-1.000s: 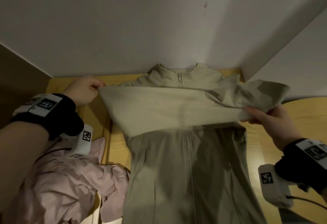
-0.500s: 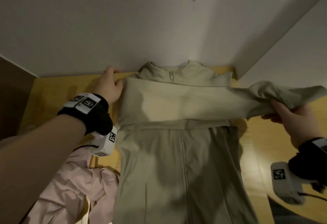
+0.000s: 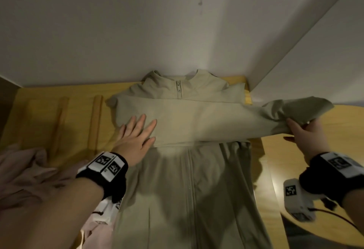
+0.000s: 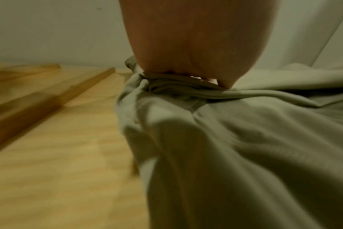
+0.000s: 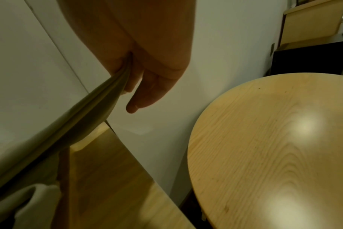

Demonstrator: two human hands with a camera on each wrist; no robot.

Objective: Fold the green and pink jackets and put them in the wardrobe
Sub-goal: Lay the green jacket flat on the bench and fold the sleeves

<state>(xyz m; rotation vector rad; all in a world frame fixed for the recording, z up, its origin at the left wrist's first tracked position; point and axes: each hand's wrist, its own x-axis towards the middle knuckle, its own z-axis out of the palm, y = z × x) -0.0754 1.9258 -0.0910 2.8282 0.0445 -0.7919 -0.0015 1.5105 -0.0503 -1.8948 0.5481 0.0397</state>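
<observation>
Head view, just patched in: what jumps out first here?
The green jacket lies zip-up on the wooden surface against the wall, one sleeve folded across its chest. The left hand presses flat on that sleeve, while the right hand pinches the sleeve's far end, held out to the right above the round table. The pink jacket sits crumpled at lower left.
</observation>
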